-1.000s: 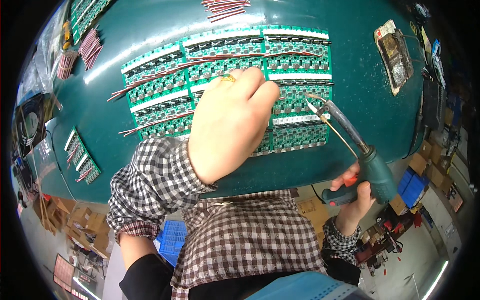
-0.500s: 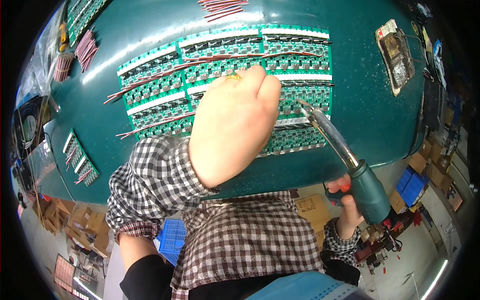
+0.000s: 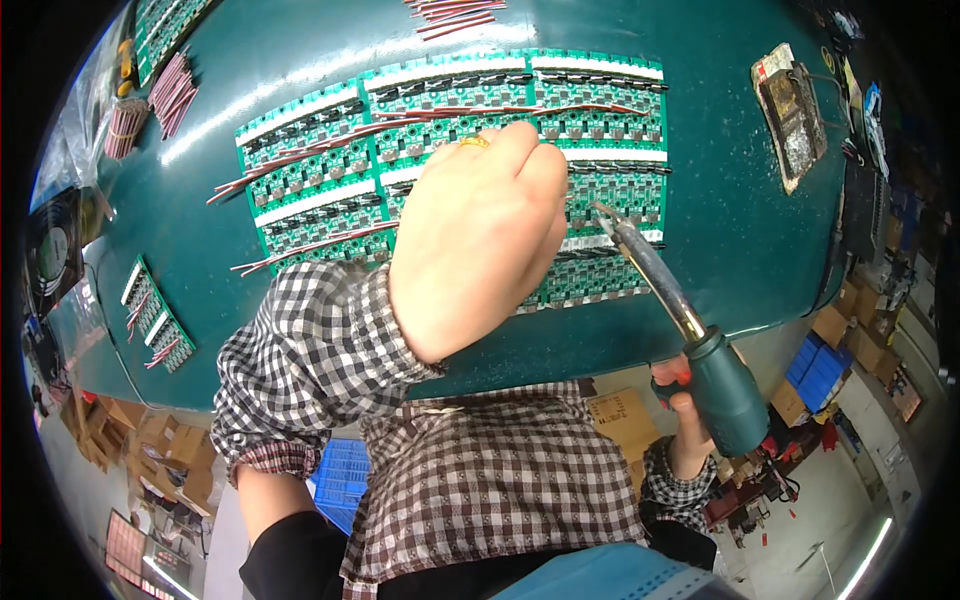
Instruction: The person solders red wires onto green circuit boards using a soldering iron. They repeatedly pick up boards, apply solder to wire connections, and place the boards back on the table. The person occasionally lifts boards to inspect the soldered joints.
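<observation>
My left hand [image 3: 480,240], with a gold ring on it, lies over the middle of a panel of green circuit boards [image 3: 615,125]. Its fingers are curled closed, and the hand hides the fingertips and whatever they may pinch. In my right hand [image 3: 690,428] is a soldering iron [image 3: 733,395] with a dark green handle. The iron's tip hovers at or just above the boards, right of my left hand; contact cannot be told. Red and white wires [image 3: 290,158] lie in rows across the boards, alongside white strips and black leads.
Bundled wires [image 3: 127,128] and loose wires [image 3: 173,95] lie at the far left, with more wires [image 3: 455,14] at the back. A smaller board [image 3: 158,315] rests on the left of the green table [image 3: 715,245]. At right sits a worn, stained soldering-iron cleaning tray or block [image 3: 793,118].
My left hand has shifted slightly right over the boards, still closed. The soldering iron's tip and handle have moved a little left and down.
</observation>
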The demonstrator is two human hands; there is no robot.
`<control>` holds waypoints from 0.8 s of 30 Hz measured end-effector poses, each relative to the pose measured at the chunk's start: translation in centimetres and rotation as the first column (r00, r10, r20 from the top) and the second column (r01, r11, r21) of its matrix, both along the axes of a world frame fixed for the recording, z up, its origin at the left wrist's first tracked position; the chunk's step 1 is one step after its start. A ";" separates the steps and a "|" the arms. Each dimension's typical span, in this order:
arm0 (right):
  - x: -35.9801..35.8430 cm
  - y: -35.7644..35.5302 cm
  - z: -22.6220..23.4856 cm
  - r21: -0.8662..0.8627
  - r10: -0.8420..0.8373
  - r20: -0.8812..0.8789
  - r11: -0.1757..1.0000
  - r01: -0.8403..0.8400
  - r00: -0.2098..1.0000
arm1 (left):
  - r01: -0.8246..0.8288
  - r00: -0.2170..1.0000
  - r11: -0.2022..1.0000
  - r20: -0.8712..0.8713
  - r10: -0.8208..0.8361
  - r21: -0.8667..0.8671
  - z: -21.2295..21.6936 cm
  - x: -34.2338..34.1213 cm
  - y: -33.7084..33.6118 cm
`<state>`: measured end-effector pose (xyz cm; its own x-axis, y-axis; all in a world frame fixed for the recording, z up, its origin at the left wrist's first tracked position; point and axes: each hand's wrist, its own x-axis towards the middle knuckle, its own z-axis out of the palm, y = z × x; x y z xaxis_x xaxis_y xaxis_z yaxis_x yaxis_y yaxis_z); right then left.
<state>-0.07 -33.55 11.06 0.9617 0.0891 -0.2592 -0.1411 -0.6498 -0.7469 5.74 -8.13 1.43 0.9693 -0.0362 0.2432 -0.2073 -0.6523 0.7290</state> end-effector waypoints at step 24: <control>3.3 -1.6 -4.2 0.824 -0.344 -0.269 0.402 0.400 0.900 | -0.038 0.990 0.962 0.144 -0.001 0.269 1.3 6.4 1.6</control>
<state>3.20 -35.12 6.90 0.9463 -0.0748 -0.3145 -0.2558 0.4214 -0.8700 12.16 -6.55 2.78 0.9267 -0.1017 0.3618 -0.2814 -0.8258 0.4887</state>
